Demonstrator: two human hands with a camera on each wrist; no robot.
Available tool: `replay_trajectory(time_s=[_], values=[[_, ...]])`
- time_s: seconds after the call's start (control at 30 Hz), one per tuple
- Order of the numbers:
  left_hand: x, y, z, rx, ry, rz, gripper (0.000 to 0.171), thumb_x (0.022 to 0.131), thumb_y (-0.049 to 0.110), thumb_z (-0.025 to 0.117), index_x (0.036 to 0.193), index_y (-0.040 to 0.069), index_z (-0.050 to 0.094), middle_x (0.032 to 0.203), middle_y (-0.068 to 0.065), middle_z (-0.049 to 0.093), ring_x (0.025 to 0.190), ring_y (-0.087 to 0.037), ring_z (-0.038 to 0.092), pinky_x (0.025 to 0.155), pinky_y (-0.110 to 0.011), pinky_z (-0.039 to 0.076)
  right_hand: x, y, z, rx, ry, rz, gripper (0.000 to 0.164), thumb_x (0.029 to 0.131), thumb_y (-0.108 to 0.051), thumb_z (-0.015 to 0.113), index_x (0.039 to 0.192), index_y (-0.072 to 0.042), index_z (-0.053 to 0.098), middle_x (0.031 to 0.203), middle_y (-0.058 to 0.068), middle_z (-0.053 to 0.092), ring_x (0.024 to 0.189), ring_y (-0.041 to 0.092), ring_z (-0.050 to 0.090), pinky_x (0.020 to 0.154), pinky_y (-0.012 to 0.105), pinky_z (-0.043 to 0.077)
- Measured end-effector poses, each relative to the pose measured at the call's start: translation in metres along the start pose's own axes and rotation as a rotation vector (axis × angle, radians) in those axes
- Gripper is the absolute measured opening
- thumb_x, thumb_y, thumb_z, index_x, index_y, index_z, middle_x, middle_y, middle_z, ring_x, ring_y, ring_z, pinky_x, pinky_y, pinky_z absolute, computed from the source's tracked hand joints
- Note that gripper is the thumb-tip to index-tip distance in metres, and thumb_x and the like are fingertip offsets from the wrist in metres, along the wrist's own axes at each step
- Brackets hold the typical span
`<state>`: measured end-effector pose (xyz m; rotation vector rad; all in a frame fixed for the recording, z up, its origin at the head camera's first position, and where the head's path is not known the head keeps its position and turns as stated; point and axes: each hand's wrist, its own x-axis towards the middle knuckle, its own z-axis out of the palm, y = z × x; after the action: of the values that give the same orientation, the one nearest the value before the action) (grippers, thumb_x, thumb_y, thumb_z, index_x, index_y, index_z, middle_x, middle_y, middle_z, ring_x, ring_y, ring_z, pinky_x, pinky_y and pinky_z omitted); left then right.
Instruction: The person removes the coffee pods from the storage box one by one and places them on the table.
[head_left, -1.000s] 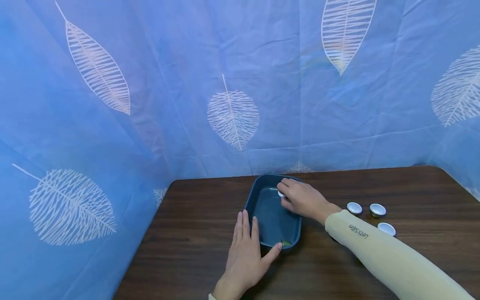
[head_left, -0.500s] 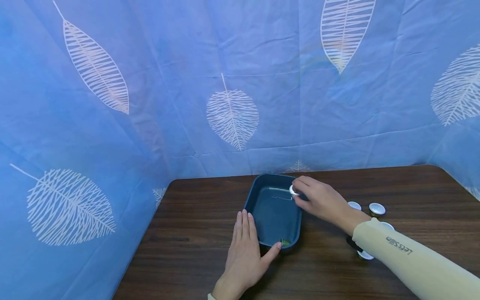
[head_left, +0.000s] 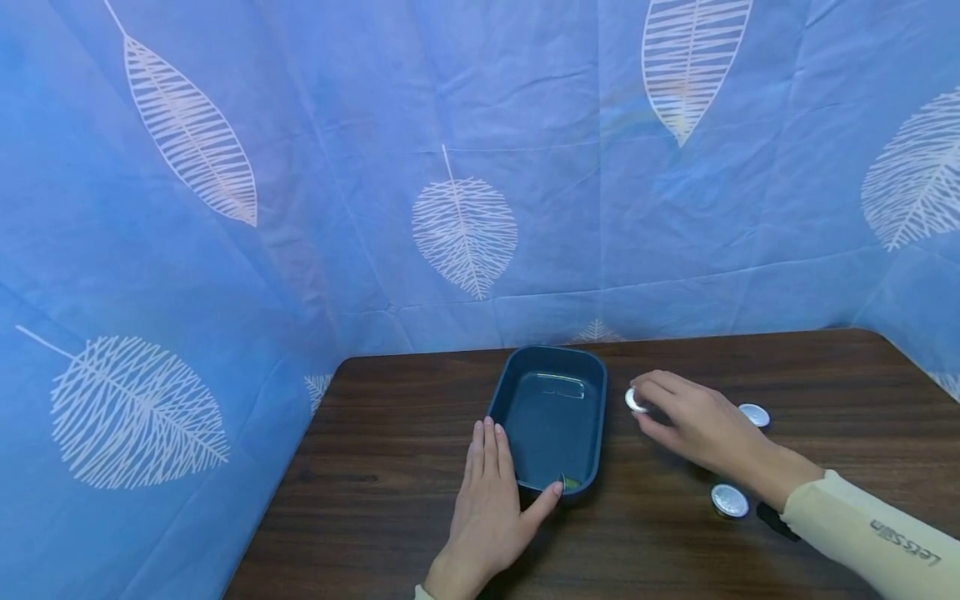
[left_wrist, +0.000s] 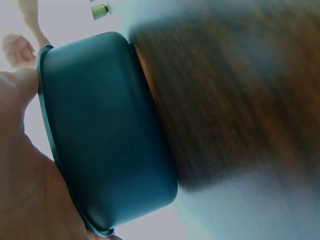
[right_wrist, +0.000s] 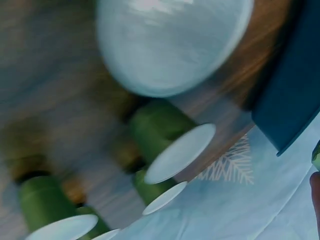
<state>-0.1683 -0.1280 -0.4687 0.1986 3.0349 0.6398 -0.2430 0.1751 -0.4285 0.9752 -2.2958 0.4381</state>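
Note:
My right hand (head_left: 705, 425) pinches a coffee capsule (head_left: 634, 402) by its edge, its silvery lid facing me, just right of the dark blue rectangular dish (head_left: 602, 417). In the right wrist view only a fingertip (right_wrist: 315, 195) and a bit of green capsule show at the right edge. My left hand (head_left: 483, 508) lies with straight fingers along the dish's left side, thumb on the near rim; the left wrist view shows the palm against the dish wall (left_wrist: 105, 135). A small green piece (head_left: 572, 483) sits in the dish's near right corner, beside the thumb.
More green capsules stand lid up on the dark wooden table (head_left: 360, 467): one capsule (head_left: 754, 415) behind the right hand, another capsule (head_left: 730, 501) nearer me. Several appear in the right wrist view, including a near silver lid (right_wrist: 172, 45). Behind hangs a blue leaf-patterned cloth (head_left: 337, 208).
My right hand has come out of the dish and moved right over the table, keeping the capsule pinched. The left hand and the dish stay in place.

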Motion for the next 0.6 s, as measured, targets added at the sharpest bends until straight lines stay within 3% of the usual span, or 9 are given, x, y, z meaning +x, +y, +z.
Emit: replay_trajectory(time_s=[0.07, 0.13, 0.33, 0.6], values=[[0.0, 0.0, 0.0, -0.005, 0.002, 0.003, 0.112, 0.098, 0.08, 0.051, 0.171, 0.002, 0.018, 0.183, -0.016, 0.005, 0.17, -0.036, 0.007, 0.135, -0.058, 0.022, -0.006, 0.001, -0.004, 0.003, 0.018, -0.013, 0.044, 0.111, -0.049, 0.05, 0.109, -0.012, 0.074, 0.111, 0.002, 0.075, 0.092, 0.015, 0.074, 0.072, 0.034, 0.063], [0.0, 0.0, 0.0, -0.011, 0.002, 0.006, 0.111, 0.099, 0.079, 0.05, 0.171, 0.002, 0.018, 0.183, -0.016, 0.005, 0.171, -0.035, 0.006, 0.135, -0.058, 0.022, -0.013, 0.002, -0.009, 0.01, 0.044, -0.02, 0.06, 0.112, -0.055, 0.032, 0.108, -0.012, 0.074, 0.111, 0.002, 0.075, 0.091, 0.016, 0.074, 0.071, 0.029, 0.06], [-0.002, 0.0, -0.001, -0.001, 0.009, 0.018, 0.111, 0.099, 0.08, 0.049, 0.171, 0.001, 0.018, 0.183, -0.017, 0.007, 0.17, -0.036, 0.008, 0.134, -0.057, 0.024, -0.036, 0.006, -0.022, -0.007, 0.082, -0.02, 0.054, 0.113, -0.053, 0.037, 0.104, -0.014, 0.073, 0.109, 0.0, 0.075, 0.082, 0.01, 0.072, 0.068, 0.017, 0.054], [-0.002, 0.001, -0.002, -0.001, 0.017, 0.023, 0.11, 0.1, 0.077, 0.051, 0.17, -0.001, 0.02, 0.182, -0.018, 0.008, 0.17, -0.036, 0.008, 0.135, -0.057, 0.023, -0.064, 0.01, -0.033, 0.004, 0.118, 0.075, 0.059, 0.11, -0.06, 0.04, 0.099, -0.013, 0.074, 0.102, -0.005, 0.074, 0.081, 0.003, 0.066, 0.072, 0.007, 0.051]])
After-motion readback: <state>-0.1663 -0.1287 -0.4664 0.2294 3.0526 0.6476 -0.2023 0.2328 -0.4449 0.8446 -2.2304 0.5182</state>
